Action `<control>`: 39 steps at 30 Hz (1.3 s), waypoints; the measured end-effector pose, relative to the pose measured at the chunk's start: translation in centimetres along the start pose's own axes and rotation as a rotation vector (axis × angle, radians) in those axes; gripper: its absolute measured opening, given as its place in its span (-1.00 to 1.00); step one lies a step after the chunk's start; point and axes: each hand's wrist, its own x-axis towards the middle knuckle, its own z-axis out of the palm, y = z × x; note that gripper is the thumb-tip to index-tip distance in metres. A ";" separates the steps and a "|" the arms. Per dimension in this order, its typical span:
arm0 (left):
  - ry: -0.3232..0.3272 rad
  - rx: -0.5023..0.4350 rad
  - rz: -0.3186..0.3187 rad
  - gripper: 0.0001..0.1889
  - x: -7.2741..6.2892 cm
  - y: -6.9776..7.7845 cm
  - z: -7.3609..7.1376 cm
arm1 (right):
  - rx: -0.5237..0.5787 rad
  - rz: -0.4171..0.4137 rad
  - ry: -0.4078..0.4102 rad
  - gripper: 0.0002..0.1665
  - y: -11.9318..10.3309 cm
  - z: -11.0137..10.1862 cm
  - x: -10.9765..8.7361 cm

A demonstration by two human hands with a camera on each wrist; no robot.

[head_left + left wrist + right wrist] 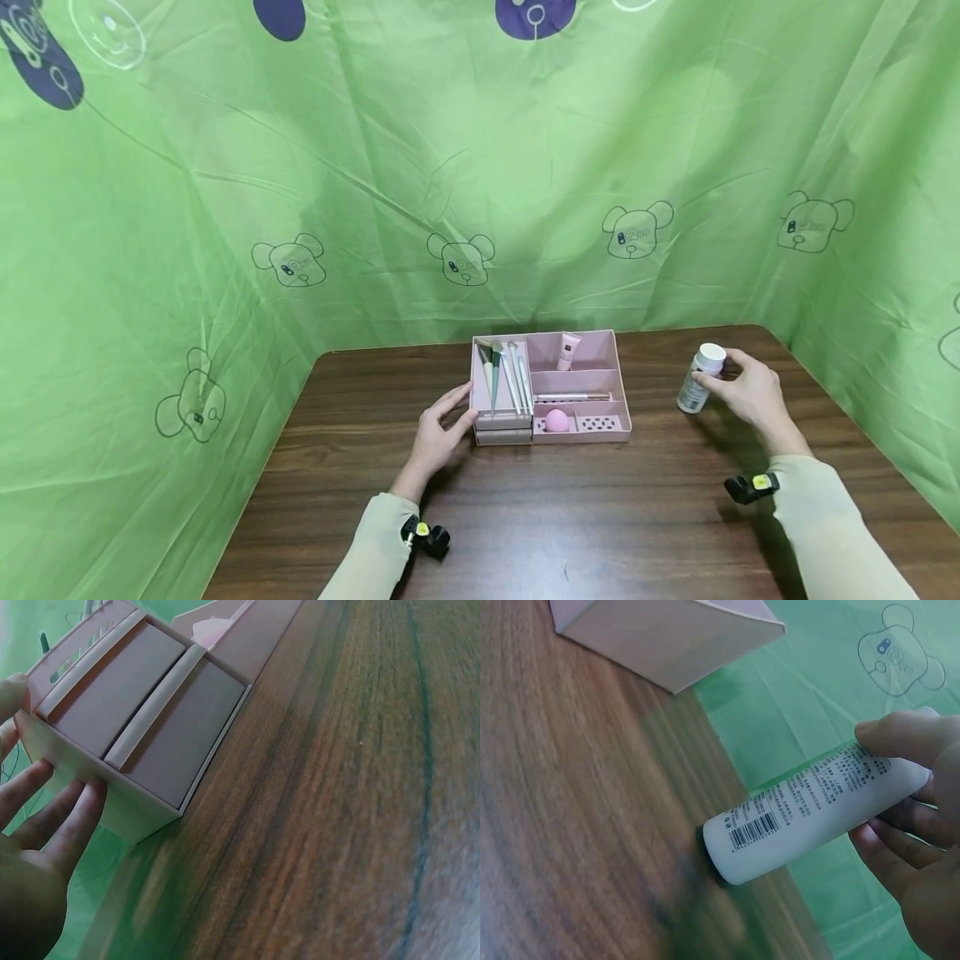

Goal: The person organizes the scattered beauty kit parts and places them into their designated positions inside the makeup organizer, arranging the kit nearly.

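A pink desktop organizer (576,382) stands near the back of the table. My left hand (438,433) rests against its left side, fingers extended along the wall and thumb by the front corner. Close up in the left wrist view, fingertips (88,796) touch the side panel beside two small drawers (124,682). To the right, my right hand (752,393) grips a white bottle (693,392) near its cap, thumb on one side and fingers on the other. The bottle leans slightly, its base close to the tabletop; printed text and a barcode show on its label (795,791).
Makeup brushes (497,375) lie on the organizer's left top. Its compartments hold a pink tube (567,352), a slim pen-like stick (573,397) and a pink ball (557,421). Green fabric (465,183) hangs behind and beside the brown wooden table (585,517).
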 end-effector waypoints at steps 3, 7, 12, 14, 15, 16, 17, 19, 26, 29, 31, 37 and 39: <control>0.000 0.001 -0.004 -0.51 0.0 0.1 0.0 | 0.013 0.015 -0.004 -0.30 -0.6 -0.1 0.2; 0.007 0.021 0.004 -0.51 0.0 0.2 0.1 | 0.040 0.028 -0.003 -0.28 -1.7 -0.3 0.7; 0.003 0.018 0.017 -0.52 0.0 0.0 0.0 | 0.052 -0.019 0.022 -0.33 -3.3 -0.8 1.2; -0.002 0.013 0.023 -0.51 0.0 -0.1 0.0 | 0.062 -0.031 0.031 -0.33 -4.0 -0.9 1.5; -0.004 0.013 0.029 -0.51 0.0 -0.2 0.0 | 0.065 -0.033 0.035 -0.33 -4.4 -1.0 1.6; -0.003 0.016 0.030 -0.51 0.0 -0.2 0.0 | 0.070 -0.039 0.036 -0.32 -4.7 -1.0 1.7; -0.002 0.021 0.033 -0.52 0.0 -0.2 0.0 | 0.076 -0.041 0.035 -0.31 -5.1 -1.1 1.8; 0.002 0.029 0.041 -0.52 0.0 -0.2 0.0 | 0.085 -0.047 0.035 -0.30 -5.7 -1.1 2.0; 0.013 0.048 0.069 -0.52 0.0 -0.2 0.1 | 0.120 -0.050 0.045 -0.32 -7.9 -1.0 2.9; 0.013 0.048 0.071 -0.52 0.0 -0.1 0.1 | 0.142 -0.062 0.046 -0.32 -8.9 -0.9 3.3; 0.013 0.047 0.072 -0.52 0.0 -0.1 0.0 | 0.164 -0.069 0.039 -0.32 -9.4 -0.8 3.5; 0.009 0.039 0.073 -0.53 0.1 -0.2 0.0 | 0.204 -0.068 0.023 -0.32 -10.8 -0.1 4.0; 0.007 0.023 0.066 -0.52 0.1 -0.2 0.0 | 0.211 -0.070 0.022 -0.31 -11.1 0.2 4.1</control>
